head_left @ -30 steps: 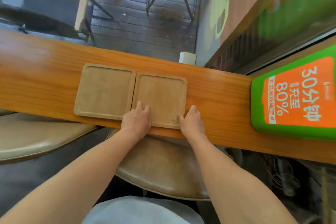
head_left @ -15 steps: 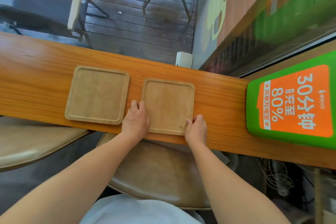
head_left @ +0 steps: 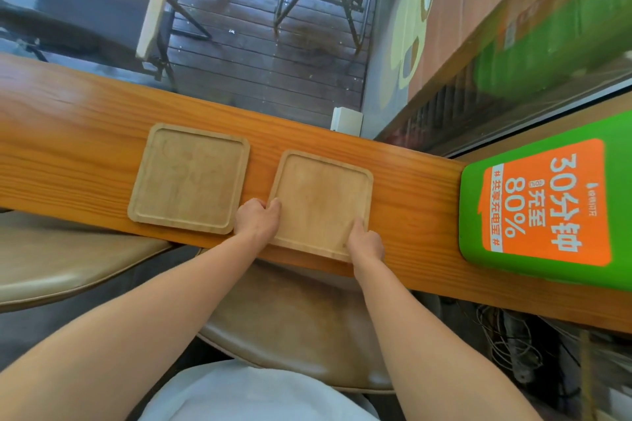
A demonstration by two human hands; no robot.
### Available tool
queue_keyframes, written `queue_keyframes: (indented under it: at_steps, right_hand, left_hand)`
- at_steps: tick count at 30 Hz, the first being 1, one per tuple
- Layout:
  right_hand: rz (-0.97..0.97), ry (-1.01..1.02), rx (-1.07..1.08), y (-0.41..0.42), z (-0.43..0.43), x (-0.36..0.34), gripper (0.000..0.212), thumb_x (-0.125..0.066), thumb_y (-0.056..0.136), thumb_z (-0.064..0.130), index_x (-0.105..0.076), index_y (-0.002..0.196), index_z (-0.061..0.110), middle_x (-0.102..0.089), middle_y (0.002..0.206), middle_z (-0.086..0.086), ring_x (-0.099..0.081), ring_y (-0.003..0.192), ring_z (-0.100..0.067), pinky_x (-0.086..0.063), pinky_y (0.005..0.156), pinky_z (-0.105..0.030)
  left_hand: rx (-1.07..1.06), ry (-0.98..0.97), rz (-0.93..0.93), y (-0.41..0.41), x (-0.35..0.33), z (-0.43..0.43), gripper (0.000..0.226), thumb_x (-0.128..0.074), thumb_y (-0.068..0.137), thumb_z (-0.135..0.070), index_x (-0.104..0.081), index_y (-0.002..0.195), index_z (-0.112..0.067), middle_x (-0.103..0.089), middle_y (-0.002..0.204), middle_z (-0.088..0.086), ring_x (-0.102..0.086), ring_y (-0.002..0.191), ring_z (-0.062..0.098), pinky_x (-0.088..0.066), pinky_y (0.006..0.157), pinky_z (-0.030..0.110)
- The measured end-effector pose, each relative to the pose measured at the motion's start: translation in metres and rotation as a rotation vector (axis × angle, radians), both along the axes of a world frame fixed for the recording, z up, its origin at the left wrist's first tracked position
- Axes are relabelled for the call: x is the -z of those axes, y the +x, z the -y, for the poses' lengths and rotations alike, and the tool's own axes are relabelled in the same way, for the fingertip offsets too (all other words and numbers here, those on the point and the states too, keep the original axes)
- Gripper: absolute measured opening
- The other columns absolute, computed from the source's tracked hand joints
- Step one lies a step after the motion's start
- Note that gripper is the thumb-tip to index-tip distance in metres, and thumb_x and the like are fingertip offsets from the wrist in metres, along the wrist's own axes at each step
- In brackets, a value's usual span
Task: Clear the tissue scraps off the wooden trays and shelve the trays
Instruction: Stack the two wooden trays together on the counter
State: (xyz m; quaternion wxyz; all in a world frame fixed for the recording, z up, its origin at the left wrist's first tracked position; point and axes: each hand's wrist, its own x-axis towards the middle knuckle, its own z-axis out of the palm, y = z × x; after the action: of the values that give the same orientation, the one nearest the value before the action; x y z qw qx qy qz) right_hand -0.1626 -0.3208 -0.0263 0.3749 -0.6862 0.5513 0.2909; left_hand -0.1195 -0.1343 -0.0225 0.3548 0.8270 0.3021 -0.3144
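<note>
Both hands, left (head_left: 257,219) and right (head_left: 365,243), are gripping the right tray (head_left: 321,203) by its near corners on the counter (head_left: 410,188). No scraps showing on either tray, left tray (head_left: 189,178) included, so I'm guessing only shelving's left.

A second ago the two trays lay edge to edge; now a strip of bare worktop (head_left: 85,154) shows between the left tray (head_left: 189,178) and the right tray (head_left: 321,202). The left hand (head_left: 258,220), earlier flat on the right tray, now curls on its left edge. The right hand (head_left: 366,243) has closed its grip on the near right corner, thumb on the rim.
</note>
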Motion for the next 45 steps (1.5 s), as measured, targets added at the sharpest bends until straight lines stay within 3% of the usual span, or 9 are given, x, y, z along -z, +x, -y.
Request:
queue_keyframes:
  at_steps: [3,8,12,19,24,29,33,41,45]
  right_hand:
    - [0.036,0.144,0.133,-0.001,-0.010,-0.006,0.067,-0.032,0.099,0.055,-0.043,0.142,0.005,-0.052,0.139,-0.016,-0.051,0.121,-0.038,-0.046,0.102,-0.052]
    - [0.036,0.311,0.266,0.000,-0.032,-0.022,0.053,-0.037,0.101,0.047,-0.045,0.138,0.009,-0.056,0.130,-0.014,-0.055,0.112,-0.036,-0.051,0.095,-0.051]
    - [0.095,0.253,0.143,0.022,-0.060,-0.042,0.043,-0.032,0.105,0.039,-0.049,0.131,0.009,-0.058,0.099,-0.010,-0.057,0.090,-0.029,-0.052,0.077,-0.041]
    - [0.156,0.212,0.030,0.067,-0.130,-0.061,0.042,-0.027,0.105,0.038,-0.048,0.128,0.009,-0.059,0.099,-0.011,-0.058,0.082,-0.027,-0.051,0.065,-0.037]
    - [0.161,0.176,0.004,0.080,-0.187,-0.057,0.047,-0.028,0.105,0.039,-0.050,0.129,0.005,-0.062,0.108,-0.016,-0.060,0.081,-0.029,-0.056,0.072,-0.041]
    - [0.124,0.147,-0.045,0.081,-0.228,-0.043,0.053,-0.028,0.105,0.040,-0.046,0.137,0.003,-0.061,0.122,-0.017,-0.062,0.096,-0.033,-0.056,0.082,-0.042]
    - [0.158,0.090,-0.079,0.075,-0.245,-0.031,0.053,-0.027,0.105,0.037,-0.043,0.139,0.000,-0.054,0.136,-0.017,-0.054,0.120,-0.035,-0.047,0.102,-0.048]
    - [0.168,-0.016,-0.215,0.064,-0.239,-0.025,0.051,-0.023,0.106,0.036,-0.043,0.135,-0.001,-0.053,0.133,-0.018,-0.051,0.117,-0.032,-0.040,0.096,-0.038]
    - [0.156,-0.051,-0.358,0.056,-0.232,-0.026,0.034,-0.030,0.105,0.032,-0.049,0.116,0.007,-0.059,0.114,-0.016,-0.056,0.099,-0.030,-0.048,0.086,-0.041]
  left_hand:
    - [0.095,-0.052,-0.020,0.000,-0.003,-0.011,0.043,-0.042,0.103,-0.046,-0.057,0.119,-0.009,-0.062,0.112,0.010,-0.060,0.096,0.024,-0.046,0.076,0.034]
    - [0.148,-0.084,0.057,-0.002,-0.014,-0.048,0.028,-0.044,0.102,-0.045,-0.051,0.093,-0.019,-0.058,0.092,0.000,-0.051,0.072,0.010,-0.037,0.059,0.025]
    - [0.168,-0.083,0.088,0.013,-0.029,-0.080,0.036,-0.044,0.102,-0.046,-0.052,0.082,-0.017,-0.059,0.085,0.005,-0.054,0.071,0.017,-0.039,0.056,0.030]
    - [0.173,-0.033,0.173,0.056,-0.054,-0.149,0.041,-0.045,0.102,-0.046,-0.053,0.084,-0.010,-0.061,0.084,0.010,-0.059,0.075,0.028,-0.051,0.067,0.042]
    - [0.221,0.026,0.156,0.067,-0.051,-0.207,0.045,-0.041,0.101,-0.051,-0.052,0.082,-0.012,-0.061,0.082,0.009,-0.056,0.070,0.027,-0.041,0.058,0.038]
    - [0.230,0.024,0.144,0.063,-0.037,-0.250,0.040,-0.042,0.101,-0.051,-0.050,0.083,-0.017,-0.061,0.083,0.006,-0.056,0.070,0.021,-0.041,0.054,0.036]
    - [0.270,0.041,0.112,0.060,-0.022,-0.265,0.040,-0.039,0.101,-0.053,-0.050,0.088,-0.017,-0.060,0.084,0.005,-0.058,0.073,0.023,-0.045,0.057,0.038]
    - [0.400,0.046,0.031,0.062,-0.007,-0.262,0.040,-0.035,0.101,-0.055,-0.050,0.104,-0.017,-0.061,0.096,0.006,-0.060,0.085,0.029,-0.051,0.069,0.042]
    - [0.439,0.031,0.011,0.064,-0.004,-0.266,0.038,-0.036,0.102,-0.052,-0.053,0.105,-0.018,-0.062,0.101,0.007,-0.060,0.087,0.027,-0.054,0.076,0.044]
